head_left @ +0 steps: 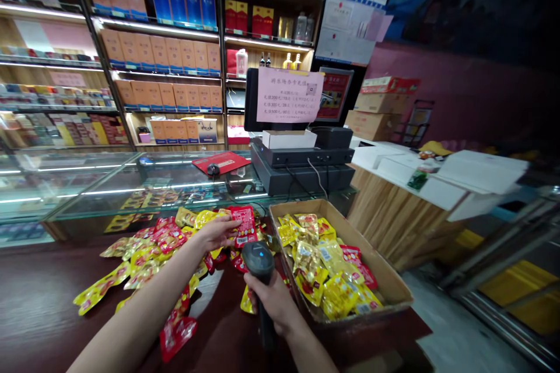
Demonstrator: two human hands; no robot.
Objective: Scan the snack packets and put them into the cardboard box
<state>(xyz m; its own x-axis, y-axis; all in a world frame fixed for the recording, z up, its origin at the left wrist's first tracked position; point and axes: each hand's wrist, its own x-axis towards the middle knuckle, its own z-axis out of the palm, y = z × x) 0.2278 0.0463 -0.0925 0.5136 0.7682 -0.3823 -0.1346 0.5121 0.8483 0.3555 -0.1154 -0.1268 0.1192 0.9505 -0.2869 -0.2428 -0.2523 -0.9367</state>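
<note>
Two things are in my grasp over the dark reddish-brown tabletop [35, 297]. My left hand [217, 233] pinches a red snack packet [244, 220] by its left side, fingers pressed against it, so that its printed face and barcode are turned toward me. My right hand [277, 300] is wrapped around the handle of a black handheld barcode scanner [259, 259], a blue light glowing on its head. That head is just on the near side of the packet; I cannot tell whether the two touch.

Around and beneath my left forearm spreads a loose heap of yellow, red and gold foil packets [144, 256], with a shiny red pouch [177, 335] lying nearest me. Right of the scanner stands an open cardboard box [396, 284] holding more packets in the same colours.

Beyond the heap runs a glass display counter [109, 186], with a black mouse [213, 169] on a red mouse pad [230, 161]. Beside the pad, a monitor [251, 99] carries a pink paper notice [284, 96]. Orange boxes [160, 52] line the lit shelves behind.
</note>
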